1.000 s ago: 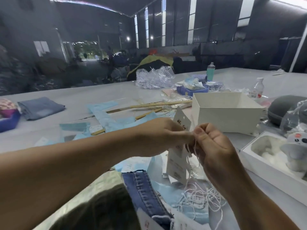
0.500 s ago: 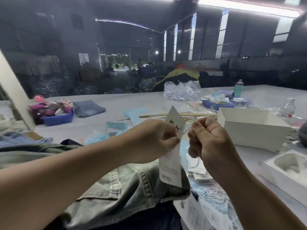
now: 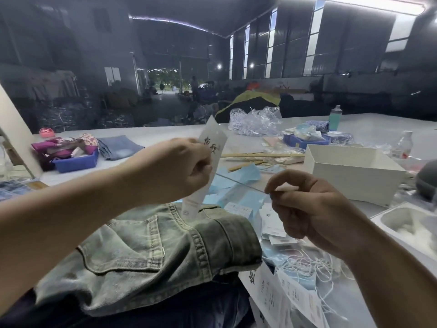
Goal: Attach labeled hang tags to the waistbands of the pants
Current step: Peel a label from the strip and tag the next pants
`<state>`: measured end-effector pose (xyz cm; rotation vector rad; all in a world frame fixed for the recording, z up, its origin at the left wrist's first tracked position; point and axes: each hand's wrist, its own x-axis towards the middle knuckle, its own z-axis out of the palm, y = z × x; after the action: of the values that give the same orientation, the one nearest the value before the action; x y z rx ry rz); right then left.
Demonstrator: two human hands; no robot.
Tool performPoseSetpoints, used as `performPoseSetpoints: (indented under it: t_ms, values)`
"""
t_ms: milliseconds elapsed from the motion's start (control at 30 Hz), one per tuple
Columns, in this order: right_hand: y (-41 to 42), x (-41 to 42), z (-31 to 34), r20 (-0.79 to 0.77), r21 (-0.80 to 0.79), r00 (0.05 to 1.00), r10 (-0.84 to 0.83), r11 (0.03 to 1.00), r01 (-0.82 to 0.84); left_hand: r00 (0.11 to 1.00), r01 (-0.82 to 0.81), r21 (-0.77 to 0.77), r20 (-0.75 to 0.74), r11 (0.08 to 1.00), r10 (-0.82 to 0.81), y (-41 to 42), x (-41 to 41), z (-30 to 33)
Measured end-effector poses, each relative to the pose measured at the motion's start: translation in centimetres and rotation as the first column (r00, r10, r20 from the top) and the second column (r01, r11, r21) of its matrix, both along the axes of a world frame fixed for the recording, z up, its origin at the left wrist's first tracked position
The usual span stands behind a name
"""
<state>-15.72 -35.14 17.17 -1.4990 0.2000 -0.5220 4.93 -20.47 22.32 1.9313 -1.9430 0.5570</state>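
Note:
My left hand [image 3: 182, 171] grips a white hang tag [image 3: 209, 147] with black handwriting, held upright above a folded pair of washed green-grey jeans [image 3: 151, 252] lying in front of me. The tag's lower end hangs down to the jeans' waistband [image 3: 201, 247]. My right hand [image 3: 305, 209] is apart to the right, thumb and forefinger pinched together; a thin string between them is too faint to make out. Loose white strings [image 3: 314, 263] and more printed tags [image 3: 281, 292] lie on the table at the lower right.
A white open box [image 3: 350, 174] stands at right, with another white tray [image 3: 409, 223] nearer. A blue bin [image 3: 75, 162] and folded blue jeans [image 3: 118, 146] sit at left. Clear plastic bags [image 3: 255, 120], wooden sticks [image 3: 260, 155], bottles and blue paper scraps litter the grey table.
My hands have drawn apart: the right hand moved right and down, away from the tag. The left hand lifted the tag higher. The view rose, showing the green-grey jeans.

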Motion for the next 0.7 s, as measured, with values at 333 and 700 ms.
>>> performPoseSetpoints:
  t_ms: [333, 700]
  values:
    - [1.8, 0.9, 0.4, 0.190, 0.056, 0.849, 0.492, 0.858, -0.510, 0.906, -0.248, 0.051, -0.341, 0.967, 0.250, 4.4, 2.4, -2.2]
    - [6.0, -0.3, 1.6, 0.180, -0.368, 0.980, -0.084, 0.918, 0.146, 0.545, -0.066, 0.006, -0.838, 0.998, 0.041, 7.9, -0.2, -1.4]
